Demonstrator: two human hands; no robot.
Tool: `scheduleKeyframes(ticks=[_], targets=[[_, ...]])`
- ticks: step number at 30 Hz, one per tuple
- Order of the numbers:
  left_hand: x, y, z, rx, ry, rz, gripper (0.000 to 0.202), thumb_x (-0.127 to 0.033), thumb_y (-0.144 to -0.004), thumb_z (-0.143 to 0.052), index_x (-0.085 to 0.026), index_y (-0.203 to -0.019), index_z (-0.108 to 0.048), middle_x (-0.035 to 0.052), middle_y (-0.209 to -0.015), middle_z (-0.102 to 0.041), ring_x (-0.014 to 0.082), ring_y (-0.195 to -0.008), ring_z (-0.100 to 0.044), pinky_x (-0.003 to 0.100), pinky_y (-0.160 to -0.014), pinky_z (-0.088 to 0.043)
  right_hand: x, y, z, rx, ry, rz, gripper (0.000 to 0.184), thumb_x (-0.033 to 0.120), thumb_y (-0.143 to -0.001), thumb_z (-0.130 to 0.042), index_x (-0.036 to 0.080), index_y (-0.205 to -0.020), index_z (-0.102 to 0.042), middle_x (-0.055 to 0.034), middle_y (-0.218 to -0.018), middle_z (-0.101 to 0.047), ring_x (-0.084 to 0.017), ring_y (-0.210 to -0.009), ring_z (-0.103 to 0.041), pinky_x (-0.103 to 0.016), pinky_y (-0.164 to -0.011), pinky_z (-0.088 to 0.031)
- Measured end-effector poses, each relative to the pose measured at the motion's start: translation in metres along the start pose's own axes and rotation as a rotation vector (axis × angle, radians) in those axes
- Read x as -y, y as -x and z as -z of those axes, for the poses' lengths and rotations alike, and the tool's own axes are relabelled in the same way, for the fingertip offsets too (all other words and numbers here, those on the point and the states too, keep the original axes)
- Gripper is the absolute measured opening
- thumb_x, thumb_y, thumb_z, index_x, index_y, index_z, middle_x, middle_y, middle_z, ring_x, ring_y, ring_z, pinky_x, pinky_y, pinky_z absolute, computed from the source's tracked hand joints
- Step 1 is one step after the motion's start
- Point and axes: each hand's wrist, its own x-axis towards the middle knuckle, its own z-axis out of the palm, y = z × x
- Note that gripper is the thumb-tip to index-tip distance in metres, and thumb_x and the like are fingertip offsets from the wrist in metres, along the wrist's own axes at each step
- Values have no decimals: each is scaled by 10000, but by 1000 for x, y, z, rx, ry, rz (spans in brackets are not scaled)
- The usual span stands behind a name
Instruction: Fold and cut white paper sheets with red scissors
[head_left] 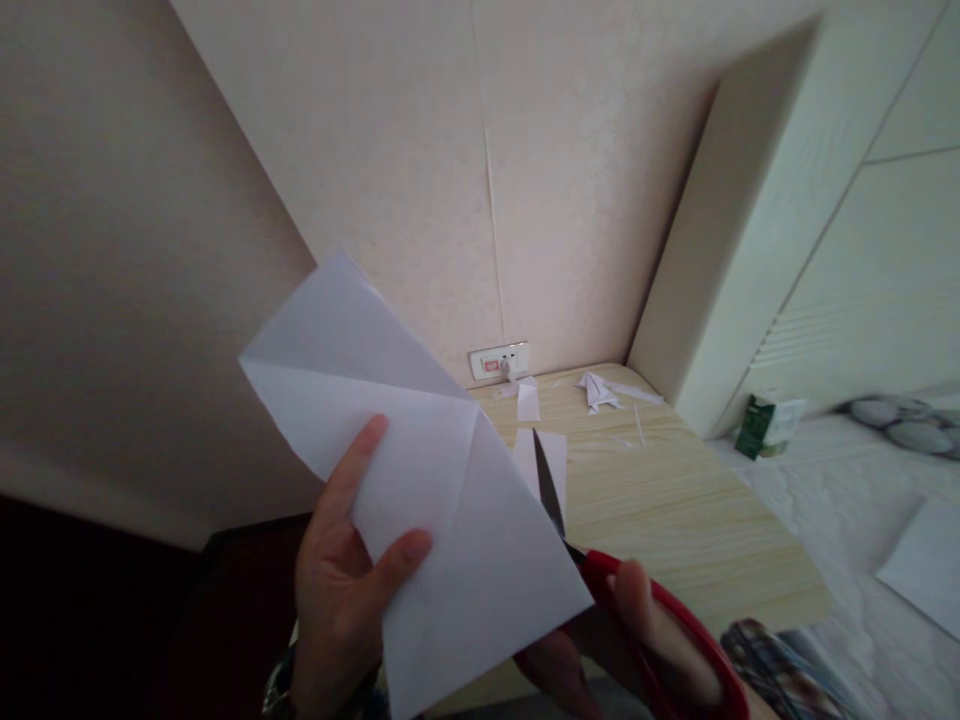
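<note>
A white sheet of paper with crossing fold creases is held up, tilted, in the middle of the view. My left hand grips it from the left, thumb on the near face and part of the fingers hidden behind. Red-handled scissors are in my right hand, fingers through the handles. One dark blade shows beside the paper's right edge; the other seems hidden behind the sheet. The blades stand near the sheet's lower right corner.
Below lies a light wooden table bearing a folded paper piece and paper scraps. A wall socket with a plug is behind it. To the right are a green-and-white box and another white sheet on a bed.
</note>
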Motion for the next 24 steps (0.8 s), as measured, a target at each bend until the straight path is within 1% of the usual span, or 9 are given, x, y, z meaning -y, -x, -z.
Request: scheduleKeyframes(ticks=[3,8,12,15,17,19,20,22,24], targets=[[-3,2,-2,-18,19,41,777,-307,-605,-845,-260,-1333,-576,48,-1046,-753,192,-769,-703,205,-589,-571,0,-1,-2,4,-124,79,706,808,-859,-162,184,-731,-468,41,-597,-385,-76,-479,-360,-238,-475,-275],[-3,5,-5,-29,30,56,754,-292,-630,-831,-238,-1336,-573,47,-961,-769,183,-694,-704,208,-544,-570,-5,-1,-13,-40,-285,58,686,817,-847,-223,189,-740,-477,44,-603,-369,-83,-480,-317,-243,-454,-227],[-3,3,-2,-67,26,67,750,-303,-592,-854,-224,-1297,-607,46,-988,-769,210,-765,-725,224,-580,-594,-8,-3,-20,-70,-284,93,711,826,-839,-164,200,-687,-465,43,-532,-347,-102,-474,-303,-260,-464,-212],[-6,-6,13,-94,-44,82,792,-293,-545,-878,-264,-1292,-618,5,-1009,-764,231,-889,-714,200,-587,-589,11,2,-13,-56,-271,87,614,771,-860,-340,200,-704,-505,34,-567,-370,-113,-493,-347,-248,-444,-221],[-9,-12,27,-255,-78,30,789,-279,-589,-852,-320,-1329,-581,-65,-1169,-718,205,-1023,-670,152,-656,-575,32,9,-3,-147,-281,128,581,787,-811,-419,217,-742,-507,41,-626,-341,-113,-506,-305,-237,-431,-231],[-11,-15,36,-364,-113,-19,819,-263,-611,-837,-347,-1368,-534,-97,-1257,-675,207,-1125,-622,136,-708,-566,48,17,6,-373,-248,145,601,810,-734,-497,211,-753,-535,43,-654,-319,-115,-535,-264,-241,-459,-266],[-11,-15,38,-341,-148,-31,808,-273,-580,-848,-330,-1338,-573,-89,-1273,-668,235,-1132,-620,159,-690,-577,52,20,9,-375,-223,126,616,822,-716,-495,209,-756,-540,41,-649,-330,-117,-535,-276,-242,-456,-278],[-9,-12,36,-186,-142,-32,742,-325,-593,-835,-325,-1300,-611,-57,-1272,-674,275,-1100,-642,234,-686,-601,50,22,10,-233,-203,68,648,841,-735,-419,202,-748,-525,35,-636,-355,-110,-507,-303,-236,-431,-281],[-7,-10,29,-96,-107,-9,753,-369,-594,-832,-323,-1309,-601,-20,-1221,-702,285,-1005,-684,295,-681,-612,41,21,5,-165,-165,48,682,851,-761,-329,195,-751,-511,31,-644,-373,-98,-492,-314,-241,-447,-302]])
